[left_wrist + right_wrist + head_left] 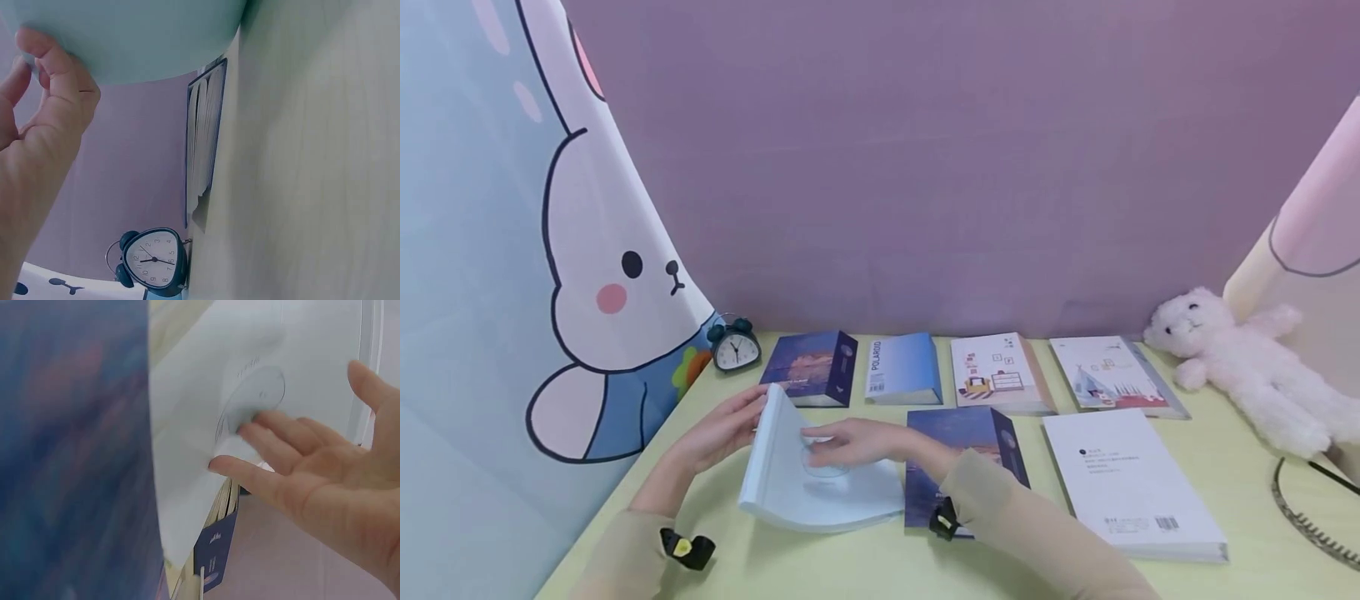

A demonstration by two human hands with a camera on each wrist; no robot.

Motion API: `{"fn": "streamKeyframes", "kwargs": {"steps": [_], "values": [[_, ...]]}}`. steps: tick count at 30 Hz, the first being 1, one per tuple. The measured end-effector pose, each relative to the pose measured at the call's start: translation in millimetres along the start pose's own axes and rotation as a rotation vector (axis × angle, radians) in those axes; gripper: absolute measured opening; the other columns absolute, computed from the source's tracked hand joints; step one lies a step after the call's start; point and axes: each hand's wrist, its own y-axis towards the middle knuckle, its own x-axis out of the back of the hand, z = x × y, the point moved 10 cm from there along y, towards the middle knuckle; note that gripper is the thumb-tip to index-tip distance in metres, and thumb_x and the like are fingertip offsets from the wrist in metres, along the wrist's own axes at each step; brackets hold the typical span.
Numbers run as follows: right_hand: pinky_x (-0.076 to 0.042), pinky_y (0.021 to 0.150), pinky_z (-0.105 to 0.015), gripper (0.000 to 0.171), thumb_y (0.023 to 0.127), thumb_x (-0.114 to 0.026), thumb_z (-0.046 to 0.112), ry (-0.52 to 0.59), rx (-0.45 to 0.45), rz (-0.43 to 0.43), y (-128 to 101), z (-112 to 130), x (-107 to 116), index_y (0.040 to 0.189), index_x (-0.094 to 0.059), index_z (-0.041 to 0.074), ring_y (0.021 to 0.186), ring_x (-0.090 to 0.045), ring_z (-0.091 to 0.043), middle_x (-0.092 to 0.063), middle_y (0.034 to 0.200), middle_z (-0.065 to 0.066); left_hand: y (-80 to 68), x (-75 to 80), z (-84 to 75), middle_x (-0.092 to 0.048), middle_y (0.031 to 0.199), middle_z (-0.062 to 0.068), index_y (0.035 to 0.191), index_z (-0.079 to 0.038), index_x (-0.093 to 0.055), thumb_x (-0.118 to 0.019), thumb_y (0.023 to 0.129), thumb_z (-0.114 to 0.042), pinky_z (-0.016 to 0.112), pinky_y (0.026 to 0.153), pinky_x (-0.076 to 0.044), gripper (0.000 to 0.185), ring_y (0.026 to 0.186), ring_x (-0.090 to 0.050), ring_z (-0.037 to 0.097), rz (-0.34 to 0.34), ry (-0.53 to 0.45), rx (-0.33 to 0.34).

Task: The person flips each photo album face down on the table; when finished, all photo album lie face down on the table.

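Note:
A pale blue folder (857, 496) with a thick spine and a round printed drawing is tilted up off the table on its left side. Its sheet sags toward the right. My left hand (726, 429) holds the upper spine edge, and in the left wrist view thumb and fingers pinch the folder's rim (150, 37). My right hand (865, 442) lies over the drawing with fingers extended. In the right wrist view the right hand's (331, 469) fingertips are at the drawing; whether they press on it I cannot tell. A dark blue album (955, 429) lies right beside the folder.
Along the back lie another dark blue album (801, 367), a light blue Polaroid album (898, 367) and two illustrated albums (1000, 371). A white book (1131, 475) lies right. An alarm clock (735, 352), a plush toy (1240, 358) and a toothed headband (1292, 508) flank them.

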Motion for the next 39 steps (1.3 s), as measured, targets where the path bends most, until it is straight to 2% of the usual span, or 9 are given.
{"fn": "streamKeyframes", "kwargs": {"steps": [2,9,15,19,22,27,31,34,39], "values": [[-0.049,0.093,-0.028,0.055,0.093,-0.055,0.042,0.019,0.01,-0.067,-1,5,1,0.142,-0.041,0.025,0.124,-0.051,-0.016,-0.049,0.14,-0.001,0.9,1.4,-0.3,-0.055,0.117,-0.004,0.136,-0.015,-0.034,-0.036,0.102,-0.032,0.028,0.088,-0.053,0.038,0.103,-0.058,0.009,-0.038,-0.008,0.006],[-0.045,0.096,-0.028,0.063,0.09,-0.057,0.048,-0.189,0.043,-0.261,-6,33,-3,0.141,-0.043,0.014,0.122,-0.047,-0.016,-0.045,0.14,-0.006,1.5,2.3,-3.3,-0.051,0.121,-0.004,0.147,-0.003,-0.016,-0.038,0.101,-0.037,0.028,0.091,-0.052,0.061,0.107,-0.056,0.008,-0.103,-0.026,0.004],[-0.048,0.083,-0.023,0.063,0.088,-0.061,0.045,-0.066,0.048,-0.382,-7,48,3,0.134,-0.05,0.003,0.106,-0.051,-0.015,-0.046,0.127,-0.01,2.3,-0.3,-11.5,-0.052,0.119,-0.005,0.146,-0.001,-0.019,-0.039,0.102,-0.034,0.026,0.09,-0.052,0.058,0.107,-0.056,0.006,-0.108,-0.031,-0.044],[-0.05,0.082,-0.025,0.068,0.086,-0.062,0.048,0.003,0.056,-0.461,-8,57,7,0.138,-0.045,0.008,0.11,-0.051,-0.018,-0.043,0.129,-0.01,2.2,-4.8,-16.2,-0.052,0.118,-0.005,0.143,-0.003,-0.025,-0.039,0.101,-0.033,0.024,0.09,-0.051,0.053,0.106,-0.055,0.007,-0.117,-0.024,-0.051],[-0.05,0.083,-0.028,0.072,0.085,-0.063,0.05,0.035,0.057,-0.511,-9,64,9,0.141,-0.041,0.011,0.111,-0.049,-0.017,-0.043,0.127,-0.008,2.4,-9.4,-20.5,-0.051,0.119,-0.004,0.142,-0.001,-0.023,-0.039,0.102,-0.034,0.024,0.09,-0.051,0.054,0.105,-0.056,0.008,-0.124,-0.011,-0.043],[-0.049,0.086,-0.033,0.082,0.081,-0.064,0.056,0.033,0.008,-0.548,-14,73,12,0.144,-0.035,0.011,0.106,-0.046,-0.014,-0.042,0.126,-0.007,4.2,-18.0,-30.4,-0.052,0.116,-0.004,0.142,0.001,-0.021,-0.038,0.102,-0.033,0.025,0.087,-0.053,0.055,0.102,-0.057,0.009,-0.135,0.02,-0.048],[-0.048,0.091,-0.043,0.098,0.079,-0.067,0.053,0.058,-0.003,-0.552,-18,76,15,0.151,-0.013,0.012,0.114,-0.045,-0.021,-0.033,0.139,-0.013,6.4,-25.5,-36.9,-0.053,0.115,-0.004,0.136,-0.005,-0.032,-0.04,0.101,-0.033,0.021,0.084,-0.052,0.046,0.099,-0.055,0.009,-0.127,0.014,-0.061],[-0.049,0.093,-0.046,0.108,0.08,-0.069,0.041,0.161,0.011,-0.537,-20,73,18,0.151,0.008,0.016,0.119,-0.048,-0.025,-0.03,0.143,-0.019,8.7,-30.8,-39.3,-0.053,0.115,-0.003,0.136,-0.009,-0.037,-0.039,0.102,-0.032,0.018,0.084,-0.051,0.041,0.099,-0.054,0.009,-0.093,-0.023,-0.073],[-0.056,0.076,-0.036,0.115,0.075,-0.068,0.02,0.381,0.038,-0.488,-23,66,24,0.148,0.019,0.023,0.101,-0.06,-0.024,-0.048,0.126,-0.016,10.8,-31.2,-40.8,-0.055,0.102,-0.006,0.135,-0.012,-0.045,-0.04,0.101,-0.032,0.022,0.088,-0.05,0.039,0.095,-0.053,0.008,-0.073,0.019,-0.099]]}}
